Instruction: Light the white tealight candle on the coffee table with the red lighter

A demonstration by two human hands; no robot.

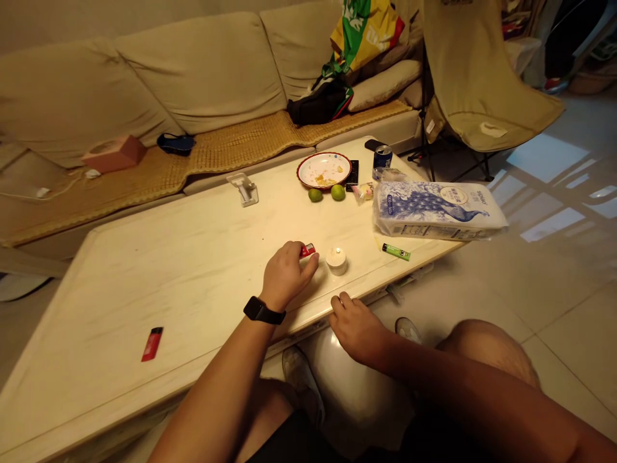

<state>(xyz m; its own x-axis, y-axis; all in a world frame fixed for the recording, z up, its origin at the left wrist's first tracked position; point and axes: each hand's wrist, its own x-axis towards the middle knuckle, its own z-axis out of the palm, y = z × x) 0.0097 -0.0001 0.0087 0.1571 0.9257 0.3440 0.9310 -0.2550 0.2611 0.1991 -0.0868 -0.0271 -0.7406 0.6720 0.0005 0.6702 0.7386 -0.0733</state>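
A red lighter lies on a pale table, well left of the person's left hand. That hand, with a black smartwatch on its wrist, grasps a second red lighter, the lighter's top showing above the curled fingers. A small white candle burns on the table just right of the hand, close to it but not touching. The right hand sits nearer the camera, its fingers loosely curled over the table's edge, holding nothing. Farther ahead of the left hand stand a clear plastic holder, a plate with food scraps and two limes in front of it. Ahead of the right hand are a blue can and a green lighter, the latter lying on the table just beside a large peacock-printed tissue pack.
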